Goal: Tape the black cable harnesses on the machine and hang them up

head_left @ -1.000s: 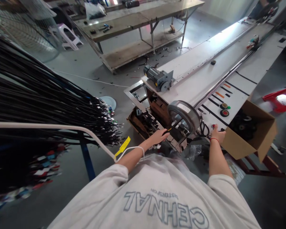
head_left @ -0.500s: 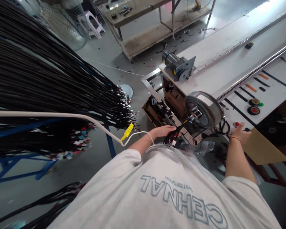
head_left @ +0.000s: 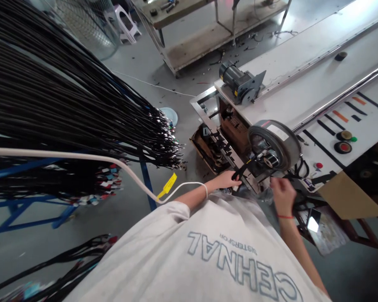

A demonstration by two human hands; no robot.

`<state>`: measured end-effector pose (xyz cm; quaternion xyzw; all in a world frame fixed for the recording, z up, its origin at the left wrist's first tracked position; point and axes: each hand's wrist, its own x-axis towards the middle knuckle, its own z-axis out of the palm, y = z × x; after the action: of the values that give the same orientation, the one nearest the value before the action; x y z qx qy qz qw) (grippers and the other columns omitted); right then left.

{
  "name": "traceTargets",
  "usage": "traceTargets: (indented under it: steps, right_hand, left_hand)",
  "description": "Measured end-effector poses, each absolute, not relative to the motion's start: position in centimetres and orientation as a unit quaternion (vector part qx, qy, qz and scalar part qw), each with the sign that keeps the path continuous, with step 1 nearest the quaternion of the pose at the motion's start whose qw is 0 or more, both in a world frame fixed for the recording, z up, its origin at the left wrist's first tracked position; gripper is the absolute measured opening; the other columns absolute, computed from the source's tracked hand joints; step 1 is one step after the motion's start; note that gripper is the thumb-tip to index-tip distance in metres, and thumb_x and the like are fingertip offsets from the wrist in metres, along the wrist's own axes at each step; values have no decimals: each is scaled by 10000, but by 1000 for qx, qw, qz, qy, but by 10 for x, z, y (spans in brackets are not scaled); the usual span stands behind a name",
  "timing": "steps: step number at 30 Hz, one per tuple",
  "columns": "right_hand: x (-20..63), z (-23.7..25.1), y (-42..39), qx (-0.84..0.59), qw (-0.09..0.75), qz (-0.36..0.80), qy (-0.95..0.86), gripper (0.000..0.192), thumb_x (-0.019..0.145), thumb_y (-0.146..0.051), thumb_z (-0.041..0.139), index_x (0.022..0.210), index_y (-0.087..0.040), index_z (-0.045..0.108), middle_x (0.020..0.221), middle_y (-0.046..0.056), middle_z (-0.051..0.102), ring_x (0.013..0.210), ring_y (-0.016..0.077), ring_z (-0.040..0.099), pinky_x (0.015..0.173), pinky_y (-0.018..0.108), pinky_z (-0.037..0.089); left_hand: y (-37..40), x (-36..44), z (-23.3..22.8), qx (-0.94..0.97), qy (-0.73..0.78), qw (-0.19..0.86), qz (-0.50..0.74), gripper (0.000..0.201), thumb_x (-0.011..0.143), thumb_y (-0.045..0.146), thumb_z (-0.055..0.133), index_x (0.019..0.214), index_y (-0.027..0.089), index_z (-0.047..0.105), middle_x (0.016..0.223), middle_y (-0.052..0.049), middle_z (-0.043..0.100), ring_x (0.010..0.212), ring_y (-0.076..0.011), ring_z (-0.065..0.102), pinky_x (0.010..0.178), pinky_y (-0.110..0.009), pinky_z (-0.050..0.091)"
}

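Note:
My left hand [head_left: 228,179] is closed around a black wire harness [head_left: 241,171], near the front corner of the metal bench frame. The harness runs up from my fingers toward a round wheel-shaped taping machine [head_left: 280,140]. Just below that machine is my right hand [head_left: 282,193], with a red string round the wrist. Its fingers are curled and slightly blurred, so whatever they hold, if anything, is hidden. A red push button [head_left: 318,165] sits on the bench panel to the right of this hand.
Many black harnesses [head_left: 113,113] hang on a blue rack [head_left: 148,184] at left. A white cord [head_left: 126,167] with a yellow tag links to my left wrist. Tape rolls [head_left: 343,147] lie on the white bench [head_left: 302,84]. An open cardboard box [head_left: 349,197] stands at right.
My right hand has moved left from beside the red button to just below the machine. My left hand keeps its hold on the wire harness. The view has shifted slightly.

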<state>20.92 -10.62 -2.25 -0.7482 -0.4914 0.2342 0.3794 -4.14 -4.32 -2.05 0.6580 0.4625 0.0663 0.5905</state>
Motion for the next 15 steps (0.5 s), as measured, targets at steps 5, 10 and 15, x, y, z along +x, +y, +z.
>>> traceTargets:
  steps: [5, 10, 15]
  right_hand:
    - [120, -32, -88, -626, 279, 375, -624, 390, 832, -575, 569, 873, -189, 603, 822, 82, 665, 735, 220, 621, 689, 332, 483]
    - [127, -32, -73, -588, 200, 299, -724, 386, 956, -466, 406, 700, -210, 539, 699, 72, 624, 667, 195, 595, 639, 280, 431]
    - [162, -22, -85, -653, 234, 206, -690, 473, 985, -435, 280, 726, -191, 592, 716, 94, 655, 686, 194, 620, 645, 274, 421]
  left_hand:
    - [-54, -35, -23, 720, 498, 474, 93, 121, 780, 213, 556, 878, 155, 600, 843, -46, 660, 757, -182, 592, 678, -259, 444]
    - [-58, -38, -20, 714, 496, 473, 143, 157, 850, 300, 498, 847, 158, 562, 757, -28, 622, 696, -167, 563, 652, -261, 424]
    - [-45, -48, -14, 694, 472, 526, 135, 322, 862, 390, 477, 639, 161, 518, 571, 29, 497, 596, -126, 478, 577, -230, 373]
